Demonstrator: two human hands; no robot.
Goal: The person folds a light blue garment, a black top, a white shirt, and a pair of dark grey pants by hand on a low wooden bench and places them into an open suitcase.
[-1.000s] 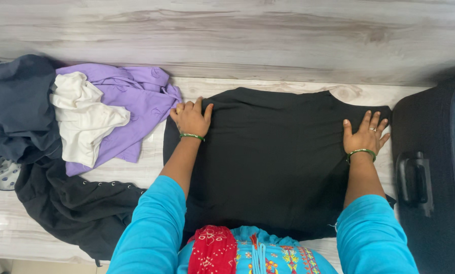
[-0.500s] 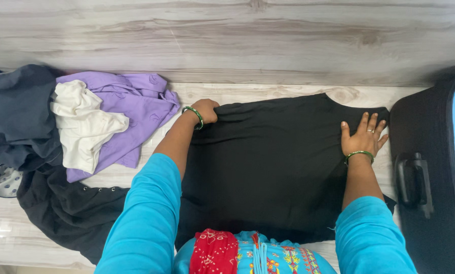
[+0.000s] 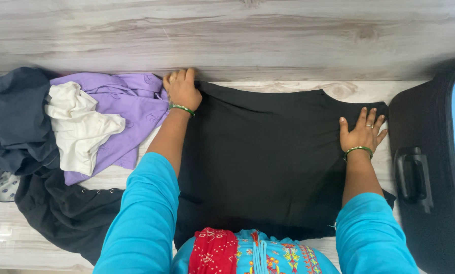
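- A black garment (image 3: 268, 162) lies spread flat on the pale wood-grain desk (image 3: 227, 35), right in front of the person, its near edge reaching their body and its far edge close to the back of the surface.
- The left hand (image 3: 180, 90) sits at the garment's far-left corner; its fingers (image 3: 179, 76) are curled over the cloth edge, though whether they pinch it or only press on it cannot be told from this angle.
- The right hand (image 3: 361, 133) rests palm-down on the garment's right side, fingers (image 3: 368, 117) spread and flat, pinning the fabric.
- Both wrists carry green bangles, and the sleeves are bright blue.
- The cloth looks thin, soft and limp, so it will likely drape and crease easily and weigh little; it should slide somewhat over the smooth desk unless held down.
- Corners and hems seem the surest places to take hold, since the middle would only bunch up.
- Left of the garment lies a heap: a purple shirt (image 3: 131, 116) touching the left hand's side, a white cloth (image 3: 80, 127) on top of it, a dark navy garment (image 3: 14, 122) further left, and another black piece with eyelets (image 3: 70, 213) nearer the person.
- At the right edge stands a dark suitcase (image 3: 430, 167) with a handle, just beside the garment's right side.
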